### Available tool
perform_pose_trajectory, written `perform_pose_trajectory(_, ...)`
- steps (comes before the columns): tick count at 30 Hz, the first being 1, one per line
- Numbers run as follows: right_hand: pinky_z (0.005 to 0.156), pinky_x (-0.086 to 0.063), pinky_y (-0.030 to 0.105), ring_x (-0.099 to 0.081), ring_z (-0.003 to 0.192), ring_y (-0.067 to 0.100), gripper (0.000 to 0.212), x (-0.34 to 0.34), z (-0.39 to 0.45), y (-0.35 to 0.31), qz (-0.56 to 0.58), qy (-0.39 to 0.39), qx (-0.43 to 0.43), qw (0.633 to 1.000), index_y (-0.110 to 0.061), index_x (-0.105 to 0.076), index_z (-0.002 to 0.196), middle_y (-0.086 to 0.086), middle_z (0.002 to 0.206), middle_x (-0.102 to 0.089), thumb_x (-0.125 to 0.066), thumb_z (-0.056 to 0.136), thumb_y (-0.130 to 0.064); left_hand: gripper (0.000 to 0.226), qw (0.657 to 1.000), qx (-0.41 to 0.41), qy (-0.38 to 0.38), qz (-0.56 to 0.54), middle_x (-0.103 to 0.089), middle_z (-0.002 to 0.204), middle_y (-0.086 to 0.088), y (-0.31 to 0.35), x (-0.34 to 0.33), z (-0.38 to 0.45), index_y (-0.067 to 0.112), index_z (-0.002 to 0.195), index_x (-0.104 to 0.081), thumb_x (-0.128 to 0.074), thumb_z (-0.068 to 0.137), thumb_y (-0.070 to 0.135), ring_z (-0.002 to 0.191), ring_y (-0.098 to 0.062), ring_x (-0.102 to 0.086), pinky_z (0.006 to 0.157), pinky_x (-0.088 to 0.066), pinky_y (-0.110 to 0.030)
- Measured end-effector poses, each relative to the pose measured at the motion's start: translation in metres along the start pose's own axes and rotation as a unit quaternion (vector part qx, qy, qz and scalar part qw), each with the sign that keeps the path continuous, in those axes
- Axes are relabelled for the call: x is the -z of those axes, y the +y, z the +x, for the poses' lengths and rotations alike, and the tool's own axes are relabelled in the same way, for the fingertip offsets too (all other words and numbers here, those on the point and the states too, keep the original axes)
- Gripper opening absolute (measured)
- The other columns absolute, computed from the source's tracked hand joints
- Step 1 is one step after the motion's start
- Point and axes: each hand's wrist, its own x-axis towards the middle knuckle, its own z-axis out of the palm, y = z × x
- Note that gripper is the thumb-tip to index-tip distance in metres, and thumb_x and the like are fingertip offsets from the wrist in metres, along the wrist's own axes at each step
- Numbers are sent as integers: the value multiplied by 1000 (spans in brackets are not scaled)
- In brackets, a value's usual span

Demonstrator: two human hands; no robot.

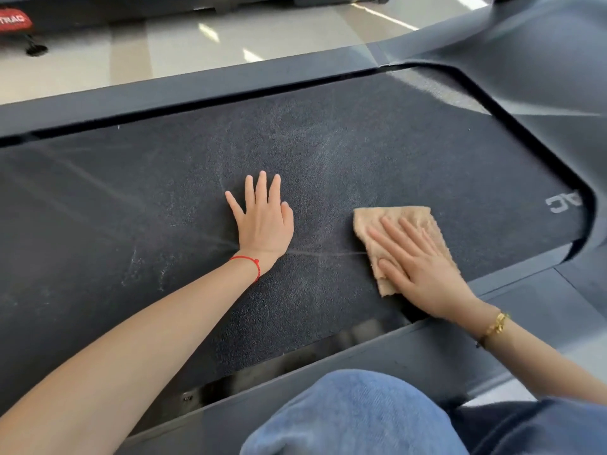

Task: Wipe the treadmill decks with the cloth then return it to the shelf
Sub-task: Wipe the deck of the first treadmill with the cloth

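both hands (264, 221) flat, fingers seemingly straight

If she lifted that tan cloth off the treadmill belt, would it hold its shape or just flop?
Probably flop: the cloth looks like soft, fuzzy terry, folded and lying flat under the right hand. It seems light, since flat fingers alone steer it. The belt looks grainy, so it may drag rather than glide.

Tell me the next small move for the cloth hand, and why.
Probably slide the right hand, flat on the tan cloth, leftward along the belt toward the left hand. Pale dusty streaks show across the belt there and beyond, so that stretch looks unwiped. The left hand may need to lift clear.
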Motion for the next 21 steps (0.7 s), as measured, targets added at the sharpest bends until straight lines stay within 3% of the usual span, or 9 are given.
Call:
perform_pose_trajectory(6,122,5,43,8,150,19,54,19,42,44,-3,22,-142,990,-47,-4,151,-15,162,2,-17,99,-55,57,1000,-18,3,-23,-12,165,-3,43,-9,21,22,157,-17,-31,103,33,152,-26,-3,117,0,-66)
perform_pose_trajectory(8,121,7,45,10,150,20,53,15,47,37,-17,11,-104,994,-45,-2,151,-11,163,3,-20,102,-49,57,1000,-16,6,-25,-11,165,-3,54,-15,30,22,157,-16,-30,103,34,153,-27,-2,117,1,-66)
perform_pose_trajectory(10,121,8,44,11,150,19,53,8,40,29,-34,-6,1,999,-44,-1,151,-11,163,3,-22,103,-45,57,1000,-7,9,-26,-11,165,-3,64,-22,39,22,157,-15,-29,103,34,152,-28,-2,116,1,-66)
perform_pose_trajectory(14,121,7,35,12,149,10,52,12,38,46,-11,-34,120,992,-46,-4,152,-20,161,3,-19,102,-53,57,1000,17,13,-15,-10,165,-3,76,-31,54,23,157,-15,-28,103,35,152,-29,-1,116,1,-67)
perform_pose_trajectory(17,122,3,37,6,151,12,54,24,71,86,-16,-6,109,994,-46,-9,152,-18,162,-2,-18,99,-55,57,999,34,17,-7,-10,166,-2,80,-38,62,24,157,-15,-27,103,37,152,-29,-1,116,2,-67)
perform_pose_trajectory(21,122,1,42,-3,151,22,53,45,158,147,-44,37,-12,998,-40,-15,153,-11,163,-7,-27,102,-48,57,998,56,19,9,-10,166,0,83,-45,68,26,157,-14,-26,103,39,152,-29,-3,117,2,-66)
